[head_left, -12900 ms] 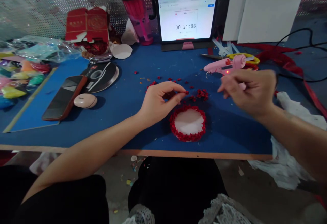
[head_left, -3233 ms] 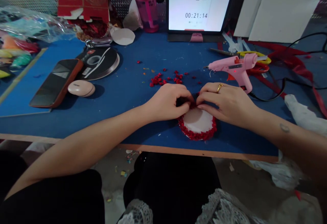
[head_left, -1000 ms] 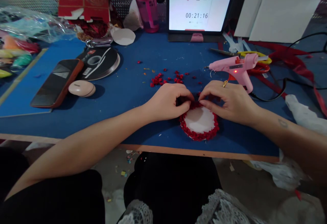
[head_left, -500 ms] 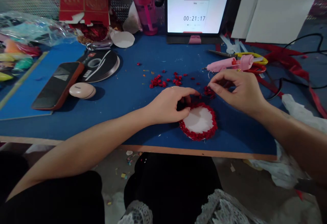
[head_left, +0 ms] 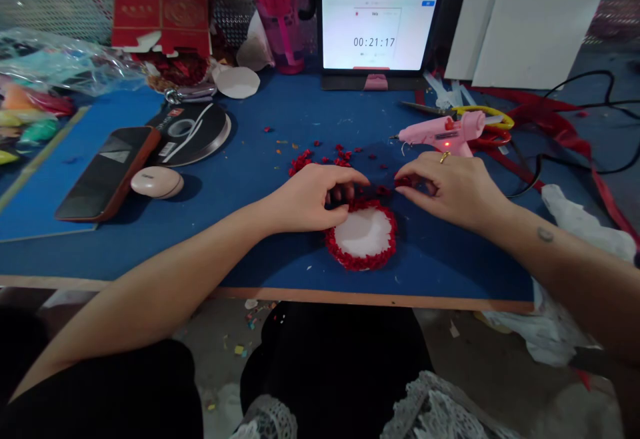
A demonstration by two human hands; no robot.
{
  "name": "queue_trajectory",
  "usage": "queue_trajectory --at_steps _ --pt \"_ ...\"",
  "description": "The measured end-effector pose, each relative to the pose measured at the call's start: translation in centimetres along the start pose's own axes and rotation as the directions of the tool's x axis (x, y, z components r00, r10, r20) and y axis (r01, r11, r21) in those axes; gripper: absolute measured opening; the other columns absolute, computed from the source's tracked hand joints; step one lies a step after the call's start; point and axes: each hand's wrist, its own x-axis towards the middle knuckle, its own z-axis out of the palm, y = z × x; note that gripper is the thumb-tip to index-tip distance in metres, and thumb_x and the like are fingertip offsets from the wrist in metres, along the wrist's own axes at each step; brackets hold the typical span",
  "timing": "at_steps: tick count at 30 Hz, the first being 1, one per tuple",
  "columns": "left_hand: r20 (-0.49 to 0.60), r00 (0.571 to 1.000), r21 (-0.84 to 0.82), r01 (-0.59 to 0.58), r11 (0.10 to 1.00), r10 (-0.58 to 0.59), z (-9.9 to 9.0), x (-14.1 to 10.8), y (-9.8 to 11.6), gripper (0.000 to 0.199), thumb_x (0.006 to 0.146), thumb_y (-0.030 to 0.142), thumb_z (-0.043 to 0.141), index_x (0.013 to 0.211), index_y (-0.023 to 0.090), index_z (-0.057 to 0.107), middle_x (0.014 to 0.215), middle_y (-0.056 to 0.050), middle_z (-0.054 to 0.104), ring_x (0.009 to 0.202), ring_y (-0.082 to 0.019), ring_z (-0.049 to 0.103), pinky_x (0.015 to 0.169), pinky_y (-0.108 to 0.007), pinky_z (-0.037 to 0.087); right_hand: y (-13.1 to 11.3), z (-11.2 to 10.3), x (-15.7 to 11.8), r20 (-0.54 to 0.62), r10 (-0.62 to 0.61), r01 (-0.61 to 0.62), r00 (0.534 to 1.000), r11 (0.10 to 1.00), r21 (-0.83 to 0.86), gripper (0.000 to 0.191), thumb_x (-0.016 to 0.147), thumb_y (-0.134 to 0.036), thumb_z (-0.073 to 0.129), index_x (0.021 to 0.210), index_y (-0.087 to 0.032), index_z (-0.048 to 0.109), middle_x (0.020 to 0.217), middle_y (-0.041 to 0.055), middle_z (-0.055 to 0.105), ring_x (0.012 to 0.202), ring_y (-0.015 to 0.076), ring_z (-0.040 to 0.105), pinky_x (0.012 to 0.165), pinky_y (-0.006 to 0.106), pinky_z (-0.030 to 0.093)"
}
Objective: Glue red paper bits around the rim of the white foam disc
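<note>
A white round disc [head_left: 363, 233] with a crinkled red border lies near the table's front edge. At its upper left rim is my left hand [head_left: 313, 197], thumb on the border, lower fingers curled behind it and index finger stretched out to the right. My right hand [head_left: 450, 189], wearing a ring, is just above and right of the disc. Its thumb and index finger close around a small red piece [head_left: 401, 182], partly hidden by the fingertips. More small red pieces [head_left: 341, 155] are scattered on the blue table beyond my left hand.
A pink glue gun [head_left: 445, 133] with a lit red light lies beyond my right hand, near yellow-handled scissors [head_left: 503, 117] and red ribbon [head_left: 560, 129]. A tablet [head_left: 380, 25] stands at the back. Leftward are a ribbon spool [head_left: 200, 135], a phone [head_left: 107, 175] and a pink case [head_left: 157, 182].
My left hand and the disc have shifted left together. My right hand has moved slightly left and down, its fingertips now around a red piece. The glue gun's light now shows.
</note>
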Motion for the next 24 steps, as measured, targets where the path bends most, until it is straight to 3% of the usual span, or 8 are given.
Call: queue_trajectory --at_steps 4,8,14,21,24 --pt "0.023 1.0 0.0 -0.014 1.0 0.014 0.1 0.1 0.0 0.048 0.07 0.011 0.056 0.116 0.015 0.066 0.083 0.0 0.071 0.069 -0.01 0.064 0.063 -0.019 0.05 -0.5 0.7 0.2 -0.007 -0.058 0.058 0.998 0.998 0.008 0.023 0.09 -0.031 0.059 0.109 -0.021 0.069 0.092 0.0061 0.07 0.081 0.0192 0.064 0.063 0.028 0.042" --pt "0.027 0.999 -0.009 -0.016 1.0 0.017 0.2 0.1 0.3 0.043 0.071 0.011 0.055 0.113 0.016 0.064 0.082 0.001 0.07 0.067 -0.009 0.063 0.06 -0.018 0.048 -1.0 1.4 0.6 0.075 -0.096 0.094 0.993 0.995 0.026 0.031 0.09 -0.029 0.057 0.119 -0.022 0.067 0.103 0.0086 0.064 0.078 0.0174 0.059 0.057 0.026 0.037" --pt "0.04 0.999 -0.046 -0.028 0.999 0.03 0.1 0.1 0.2 0.042 0.071 0.01 0.054 0.112 0.016 0.053 0.084 0.001 0.068 0.069 -0.009 0.062 0.06 -0.017 0.046 -1.2 1.4 1.1 0.025 -0.103 0.098 0.994 0.984 0.148 0.016 0.091 -0.028 0.057 0.091 -0.019 0.07 0.098 0.008 0.06 0.081 0.0177 0.057 0.063 0.027 0.039" --pt "0.05 0.998 -0.035 -0.022 0.999 0.024 0.1 0.0 0.0 0.046 0.071 0.011 0.054 0.117 0.017 0.05 0.086 0.001 0.068 0.071 -0.01 0.062 0.062 -0.019 0.047 -0.5 0.2 0.7 0.006 -0.125 0.12 0.992 0.962 0.247 0.011 0.092 -0.022 0.049 0.084 -0.02 0.056 0.106 0.0101 0.065 0.095 0.0221 0.063 0.076 0.035 0.048" --pt "0.05 0.998 -0.034 -0.023 0.999 0.025 0.1 0.0 0.0 0.047 0.071 0.012 0.054 0.118 0.017 0.05 0.087 0.0 0.068 0.07 -0.01 0.062 0.061 -0.019 0.046 -0.5 -0.6 0.5 0.008 -0.022 0.017 1.0 0.904 0.427 0.01 0.094 -0.019 0.046 0.085 -0.021 0.05 0.097 0.0064 0.07 0.072 0.0152 0.065 0.065 0.03 0.05"
